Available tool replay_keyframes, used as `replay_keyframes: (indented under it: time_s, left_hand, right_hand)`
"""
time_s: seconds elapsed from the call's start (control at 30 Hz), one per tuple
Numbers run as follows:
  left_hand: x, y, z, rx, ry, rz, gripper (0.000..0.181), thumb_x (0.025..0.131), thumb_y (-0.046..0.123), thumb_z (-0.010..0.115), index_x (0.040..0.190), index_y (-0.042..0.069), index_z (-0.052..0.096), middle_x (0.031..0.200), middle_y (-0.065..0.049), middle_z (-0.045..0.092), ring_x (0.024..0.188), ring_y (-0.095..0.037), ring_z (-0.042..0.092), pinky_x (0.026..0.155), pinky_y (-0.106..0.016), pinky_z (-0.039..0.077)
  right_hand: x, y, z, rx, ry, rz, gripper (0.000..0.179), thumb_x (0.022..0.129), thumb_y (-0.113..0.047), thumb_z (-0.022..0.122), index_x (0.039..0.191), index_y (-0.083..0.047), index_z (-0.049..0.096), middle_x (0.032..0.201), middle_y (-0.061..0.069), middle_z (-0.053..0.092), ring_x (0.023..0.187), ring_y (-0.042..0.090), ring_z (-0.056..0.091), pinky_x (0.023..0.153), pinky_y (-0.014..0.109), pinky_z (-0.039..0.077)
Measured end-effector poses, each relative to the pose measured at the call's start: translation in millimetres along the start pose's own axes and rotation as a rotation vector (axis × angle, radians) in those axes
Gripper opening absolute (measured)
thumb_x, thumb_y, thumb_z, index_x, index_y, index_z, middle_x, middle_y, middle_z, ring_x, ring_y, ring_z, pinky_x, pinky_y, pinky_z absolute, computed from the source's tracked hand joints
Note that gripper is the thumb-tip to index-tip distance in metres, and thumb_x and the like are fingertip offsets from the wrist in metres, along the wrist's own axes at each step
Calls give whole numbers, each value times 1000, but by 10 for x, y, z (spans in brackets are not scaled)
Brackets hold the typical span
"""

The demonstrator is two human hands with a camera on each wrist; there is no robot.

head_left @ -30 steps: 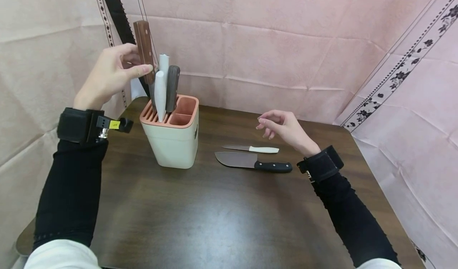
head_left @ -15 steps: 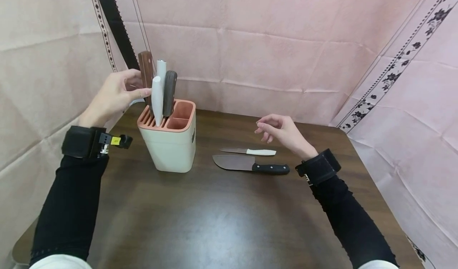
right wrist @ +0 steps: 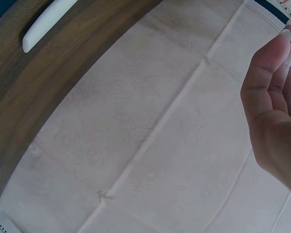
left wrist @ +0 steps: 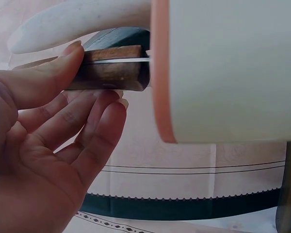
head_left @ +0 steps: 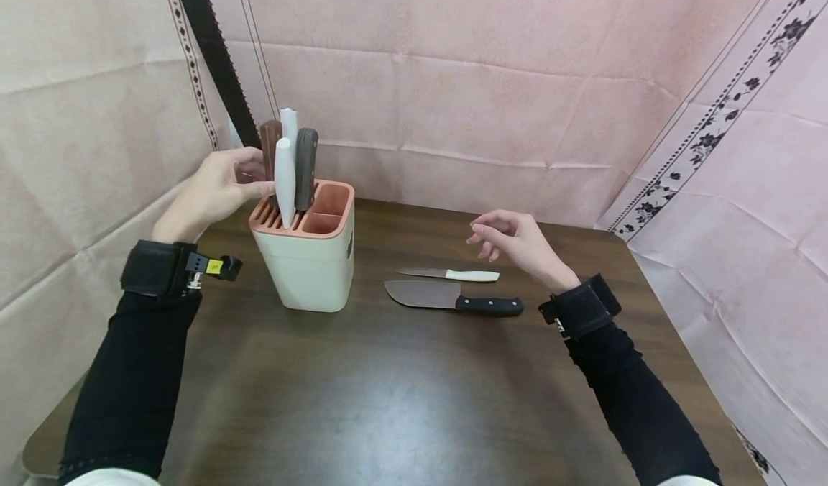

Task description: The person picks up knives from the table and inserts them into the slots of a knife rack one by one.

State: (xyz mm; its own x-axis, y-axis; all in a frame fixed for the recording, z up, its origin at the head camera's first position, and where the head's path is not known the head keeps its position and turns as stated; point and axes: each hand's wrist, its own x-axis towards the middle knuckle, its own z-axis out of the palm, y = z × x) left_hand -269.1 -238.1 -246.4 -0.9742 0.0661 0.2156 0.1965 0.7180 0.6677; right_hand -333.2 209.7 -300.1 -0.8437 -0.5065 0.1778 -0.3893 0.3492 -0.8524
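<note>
My left hand (head_left: 223, 188) pinches the brown wooden handle of a knife (left wrist: 114, 73) between thumb and fingers. That knife's blade is down in a slot of the pale green knife block (head_left: 304, 274), and the handle's lower end sits close over the orange rim in the left wrist view. Beside it in the block stand two white-handled knives (head_left: 284, 184) and a dark-handled knife (head_left: 306, 170). My right hand (head_left: 514, 243) hovers with loosely curled fingers, holding nothing. Below it on the table lie a small white-handled knife (head_left: 474, 275) and a broad black-handled knife (head_left: 488, 305).
The knife block's right side has two square compartments (head_left: 331, 200). Under everything is a dark brown wooden table (head_left: 388, 400). Pink patterned cloth (head_left: 453, 112) hangs close behind the table and along both sides.
My left hand has moved down with the brown-handled knife, whose blade has sunk into the block's slot. The right hand has stayed nearly still.
</note>
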Motion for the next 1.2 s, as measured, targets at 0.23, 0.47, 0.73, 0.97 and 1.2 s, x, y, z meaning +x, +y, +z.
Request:
replay_keyframes:
  time_s: [0.23, 0.47, 0.73, 0.97, 1.2]
  left_hand:
    - [27, -49, 55, 38, 8, 36, 37, 93, 21, 63, 123, 1, 56, 119, -24, 62, 111, -34, 57, 94, -52, 42]
    - [8, -80, 30, 60, 48, 41, 38, 92, 26, 66, 120, 2, 58, 115, -23, 63, 103, -24, 60, 86, -36, 45]
    - [-99, -106, -45, 169, -10, 11, 37, 93, 32, 63, 112, 1, 57, 109, -21, 62, 101, -32, 56, 81, -44, 45]
    - [-206, 18, -33, 274, -136, -2, 19, 92, 21, 65, 97, 4, 58, 93, -14, 65, 85, -25, 57, 68, -31, 43]
    - [-291, 229, 17, 278, -106, 86, 16, 90, 21, 67, 84, 9, 59, 79, -4, 59, 72, -16, 48, 61, -27, 36]
  right_hand:
    - [-37, 29, -25, -8, 6, 5, 26, 97, -22, 59, 114, -2, 63, 91, -1, 74, 70, 26, 67, 66, 35, 57]
    - [-67, 253, -83, -132, -14, 78, 27, 95, -23, 62, 114, -4, 65, 99, 11, 72, 74, 14, 66, 67, 29, 57]
    - [-172, 881, -151, -451, -179, 177, 29, 86, -19, 73, 110, -3, 68, 106, 13, 71, 97, 25, 65, 84, 39, 52]
    - [-336, 1281, -112, -527, -289, 303, 46, 72, -16, 85, 112, -4, 65, 100, 13, 61, 94, 27, 55, 81, 38, 44]
    - [-393, 1463, -95, -444, -185, 287, 31, 71, -11, 84, 98, -8, 69, 87, 8, 59, 85, 22, 52, 75, 32, 37]
